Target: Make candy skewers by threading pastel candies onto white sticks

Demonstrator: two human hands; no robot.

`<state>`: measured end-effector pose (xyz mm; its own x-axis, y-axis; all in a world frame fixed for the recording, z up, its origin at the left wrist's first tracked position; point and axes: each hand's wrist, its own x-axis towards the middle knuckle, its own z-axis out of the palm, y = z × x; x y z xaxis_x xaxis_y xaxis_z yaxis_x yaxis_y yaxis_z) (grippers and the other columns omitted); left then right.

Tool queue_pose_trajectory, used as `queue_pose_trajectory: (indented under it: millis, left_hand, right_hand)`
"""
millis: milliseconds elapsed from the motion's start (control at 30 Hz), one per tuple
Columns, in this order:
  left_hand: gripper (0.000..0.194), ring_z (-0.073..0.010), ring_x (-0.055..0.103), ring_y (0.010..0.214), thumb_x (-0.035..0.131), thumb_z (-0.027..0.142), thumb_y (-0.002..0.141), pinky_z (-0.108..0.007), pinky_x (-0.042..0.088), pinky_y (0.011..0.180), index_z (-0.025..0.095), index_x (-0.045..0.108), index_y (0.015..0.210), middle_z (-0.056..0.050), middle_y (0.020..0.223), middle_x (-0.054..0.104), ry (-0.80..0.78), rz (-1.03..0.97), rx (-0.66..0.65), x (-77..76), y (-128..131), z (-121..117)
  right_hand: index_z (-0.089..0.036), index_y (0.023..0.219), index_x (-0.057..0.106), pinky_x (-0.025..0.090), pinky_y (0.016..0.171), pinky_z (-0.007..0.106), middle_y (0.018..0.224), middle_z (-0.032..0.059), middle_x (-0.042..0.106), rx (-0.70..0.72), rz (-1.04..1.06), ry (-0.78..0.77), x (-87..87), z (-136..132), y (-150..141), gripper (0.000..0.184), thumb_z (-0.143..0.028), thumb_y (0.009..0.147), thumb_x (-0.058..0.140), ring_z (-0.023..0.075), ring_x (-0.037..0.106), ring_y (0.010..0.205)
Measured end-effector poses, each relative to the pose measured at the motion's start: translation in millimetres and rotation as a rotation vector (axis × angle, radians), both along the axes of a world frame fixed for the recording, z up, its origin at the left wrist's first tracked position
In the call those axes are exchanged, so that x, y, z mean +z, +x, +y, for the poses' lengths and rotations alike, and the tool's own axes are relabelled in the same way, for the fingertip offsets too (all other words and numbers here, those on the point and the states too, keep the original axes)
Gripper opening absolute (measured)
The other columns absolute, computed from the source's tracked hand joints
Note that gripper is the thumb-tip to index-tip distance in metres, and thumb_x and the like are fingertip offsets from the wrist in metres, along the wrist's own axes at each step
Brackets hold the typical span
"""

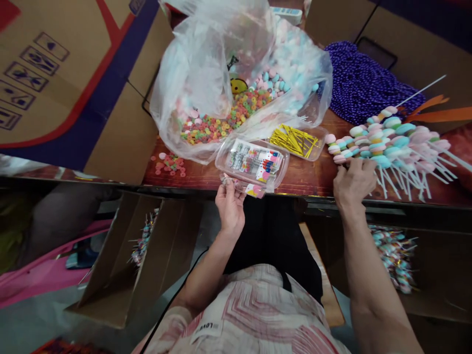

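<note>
My left hand [230,202] is at the near table edge, fingers closed on a small clear printed wrapper [250,189]. Just above it lies a clear tray [224,162] stacked with more printed wrappers. My right hand [353,182] reaches to a pile of pastel candy skewers [387,140] on white sticks; its fingers curl around the near sticks, and the exact grip is hidden. A second clear tray [317,147] holds gold twist ties [293,139].
A big clear plastic bag [206,64] of ring candies and pastel marshmallows sits behind the trays. Purple beads [363,83] lie at back right. Loose ring candies [170,164] are on the wooden table [309,174]. Cardboard boxes with finished skewers [143,241] stand below on both sides.
</note>
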<state>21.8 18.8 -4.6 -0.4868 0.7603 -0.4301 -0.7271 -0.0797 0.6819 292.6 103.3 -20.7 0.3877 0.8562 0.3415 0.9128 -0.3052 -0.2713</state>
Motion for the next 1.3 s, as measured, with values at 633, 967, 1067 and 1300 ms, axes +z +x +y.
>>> queue_pose_trajectory:
  millis: [633, 967, 1067, 1300]
  left_hand:
    - [0.050, -0.0070, 0.060, 0.061, 0.086, 0.053, 0.062, -0.022, 0.046, 0.063, 0.019, 0.052, 0.078, 0.004, 0.070, 0.062, -0.016, 0.077, 0.062, -6.5, -14, 0]
    - [0.036, -0.0125, 0.067, 0.074, 0.076, 0.051, 0.077, -0.025, 0.051, 0.067, 0.020, 0.058, 0.086, -0.001, 0.086, 0.068, -0.004, 0.137, -0.075, 8.4, 10, 25]
    - [0.036, -0.0127, 0.068, 0.075, 0.077, 0.051, 0.077, -0.024, 0.050, 0.067, 0.021, 0.060, 0.088, -0.001, 0.087, 0.068, 0.007, 0.132, -0.083, 8.4, 9, 28]
    - [0.039, -0.0127, 0.068, 0.075, 0.080, 0.050, 0.073, -0.025, 0.051, 0.069, 0.021, 0.059, 0.088, -0.001, 0.086, 0.069, 0.021, 0.085, -0.078, 2.1, 6, 25]
  right_hand:
    - [-0.019, 0.083, 0.072, 0.046, 0.069, 0.031, 0.076, 0.0038, 0.069, 0.370, 0.605, 0.310, 21.4, -113, -58, 0.016, -0.034, 0.086, 0.066, 0.0179, 0.061, 0.070]
    - [-0.018, 0.083, 0.069, 0.046, 0.067, 0.030, 0.076, 0.0023, 0.068, 0.297, 0.764, 0.196, 6.5, -95, -81, 0.023, -0.039, 0.086, 0.061, 0.0161, 0.057, 0.067]
    - [-0.018, 0.082, 0.068, 0.045, 0.066, 0.029, 0.073, 0.0010, 0.065, 0.270, 0.799, 0.219, 9.2, -95, -74, 0.022, -0.039, 0.085, 0.063, 0.0156, 0.056, 0.066]
    - [-0.017, 0.076, 0.067, 0.043, 0.062, 0.028, 0.066, -0.0014, 0.059, 0.208, 0.817, 0.257, 3.7, -94, -53, 0.024, -0.040, 0.083, 0.065, 0.0143, 0.051, 0.062]
